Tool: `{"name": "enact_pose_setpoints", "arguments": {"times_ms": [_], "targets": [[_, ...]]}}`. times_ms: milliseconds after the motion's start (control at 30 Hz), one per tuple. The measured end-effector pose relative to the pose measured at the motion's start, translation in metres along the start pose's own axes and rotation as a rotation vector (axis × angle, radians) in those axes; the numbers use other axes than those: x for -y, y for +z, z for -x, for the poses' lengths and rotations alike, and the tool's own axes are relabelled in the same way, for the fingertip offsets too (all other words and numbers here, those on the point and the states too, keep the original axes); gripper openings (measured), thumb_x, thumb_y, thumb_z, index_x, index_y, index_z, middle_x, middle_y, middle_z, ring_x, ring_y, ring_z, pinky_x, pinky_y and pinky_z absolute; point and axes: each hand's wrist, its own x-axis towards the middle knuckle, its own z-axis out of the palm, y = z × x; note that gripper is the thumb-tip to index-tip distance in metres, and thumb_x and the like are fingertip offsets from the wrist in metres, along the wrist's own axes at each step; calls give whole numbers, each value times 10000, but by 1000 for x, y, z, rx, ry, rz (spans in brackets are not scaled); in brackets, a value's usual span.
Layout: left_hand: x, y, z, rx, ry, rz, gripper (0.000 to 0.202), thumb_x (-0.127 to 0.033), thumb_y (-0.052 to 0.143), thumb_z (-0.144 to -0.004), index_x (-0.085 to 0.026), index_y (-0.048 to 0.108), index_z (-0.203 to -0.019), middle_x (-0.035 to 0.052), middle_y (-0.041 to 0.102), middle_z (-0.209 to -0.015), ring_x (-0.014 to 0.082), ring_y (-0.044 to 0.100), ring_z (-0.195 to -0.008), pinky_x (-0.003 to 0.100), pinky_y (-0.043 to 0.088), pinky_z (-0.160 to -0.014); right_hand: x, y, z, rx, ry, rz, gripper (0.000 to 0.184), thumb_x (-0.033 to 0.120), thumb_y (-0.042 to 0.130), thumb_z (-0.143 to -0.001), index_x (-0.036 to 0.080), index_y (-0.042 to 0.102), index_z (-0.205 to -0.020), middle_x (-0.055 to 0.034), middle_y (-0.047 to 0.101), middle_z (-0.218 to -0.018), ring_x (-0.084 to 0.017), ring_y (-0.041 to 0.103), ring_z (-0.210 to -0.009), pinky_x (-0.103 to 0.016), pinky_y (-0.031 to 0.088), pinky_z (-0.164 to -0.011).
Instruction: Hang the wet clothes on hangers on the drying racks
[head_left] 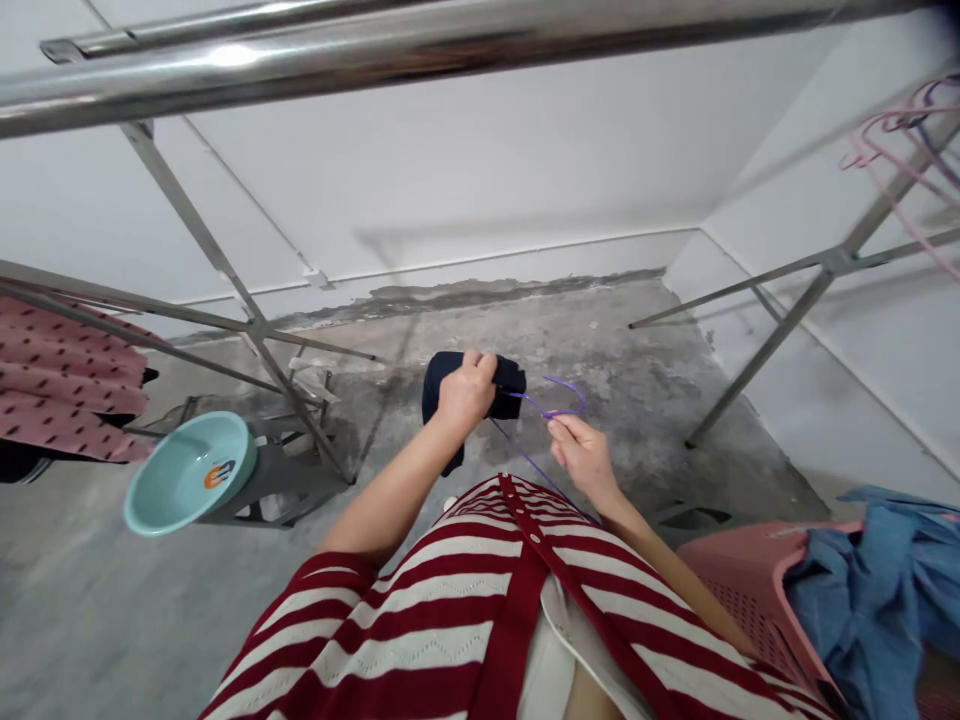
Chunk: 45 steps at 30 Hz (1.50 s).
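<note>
A dark navy garment (442, 380) hangs from my left hand (468, 392), whose fingers are closed around its upper part. My right hand (582, 452) pinches a purple clothes hanger (579, 400) close to its hook, which curves up above my fingers. One arm of the hanger reaches left to the navy cloth; another thin purple stretch runs down toward my striped cardigan. How far the hanger sits inside the garment is hidden by the cloth and my left hand.
A steel drying rack bar (420, 50) crosses overhead. Left are a teal basin (172, 500) on a grey stool (281, 495) and a pink dotted garment (67, 370). Right are pink hangers (885, 150) and a pink basket (750, 560) with blue denim-like clothing (862, 590).
</note>
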Motion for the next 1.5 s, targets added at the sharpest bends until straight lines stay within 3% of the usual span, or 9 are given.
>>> {"name": "enact_pose_setpoints", "arguments": {"times_ms": [133,367,533,600,700,967,1167,1333,1500], "targets": [[-10,16,17,-42,73,119,378,-166,438,-820,-207,513,-1189,109,559,-1096,153,621,-745,252,479,-606,-7,3,-8,45,-19,-37,307,408,567,-781,134,664,-879,76,401,-411,-69,363,-378,-222,319,-423],[-2,12,41,-234,340,308,340,-317,456,-884,-223,529,-1202,147,550,-1221,207,594,-1050,297,520,-833,-11,-49,-13,-12,-120,-195,173,320,649,-762,167,696,-828,68,430,-400,-59,351,-352,-218,271,-404],[42,2,48,-657,313,478,708,-499,636,-769,-201,373,-1355,192,403,-1406,302,386,-1319,470,357,-1067,14,-77,-6,-113,-289,-437,117,272,700,-712,248,726,-824,55,509,-448,-38,306,-325,-211,250,-384],[59,7,41,-563,199,591,894,-576,684,-684,-176,316,-1394,204,395,-1418,312,388,-1321,459,358,-1065,26,-84,-2,-92,-369,-480,126,294,697,-721,269,737,-838,67,456,-407,-38,271,-307,-213,251,-374],[73,9,26,-334,80,801,633,-579,583,-757,-125,545,-1196,143,637,-1122,242,606,-1054,347,490,-899,39,-92,5,-52,-456,-498,148,329,671,-761,284,745,-882,88,308,-337,-49,224,-289,-216,219,-359],[80,-91,7,-1055,146,674,278,-438,508,-858,-197,645,-874,15,637,-800,140,598,-778,284,481,-775,9,-93,-5,-29,-339,-597,206,501,692,-684,297,694,-710,106,215,-261,-59,141,-235,-222,203,-324],[88,-114,15,-861,215,438,339,-461,460,-881,-182,651,-876,20,644,-778,137,605,-756,271,492,-722,8,-81,-13,-53,-403,-617,248,545,654,-690,301,639,-730,127,153,-259,-53,84,-232,-212,164,-309],[57,-145,46,-870,435,224,308,-297,559,-855,-185,593,-1140,82,627,-1130,182,578,-1055,326,478,-879,27,-74,-17,45,-440,-642,190,446,653,-759,266,671,-815,122,235,-291,-39,116,-252,-211,172,-328],[12,-148,45,-168,591,38,301,-476,609,-787,-204,654,-906,44,651,-870,227,618,-932,375,448,-857,37,-50,-15,156,-273,-560,315,480,756,-626,215,655,-765,113,310,-309,-37,191,-256,-193,158,-334]]}}
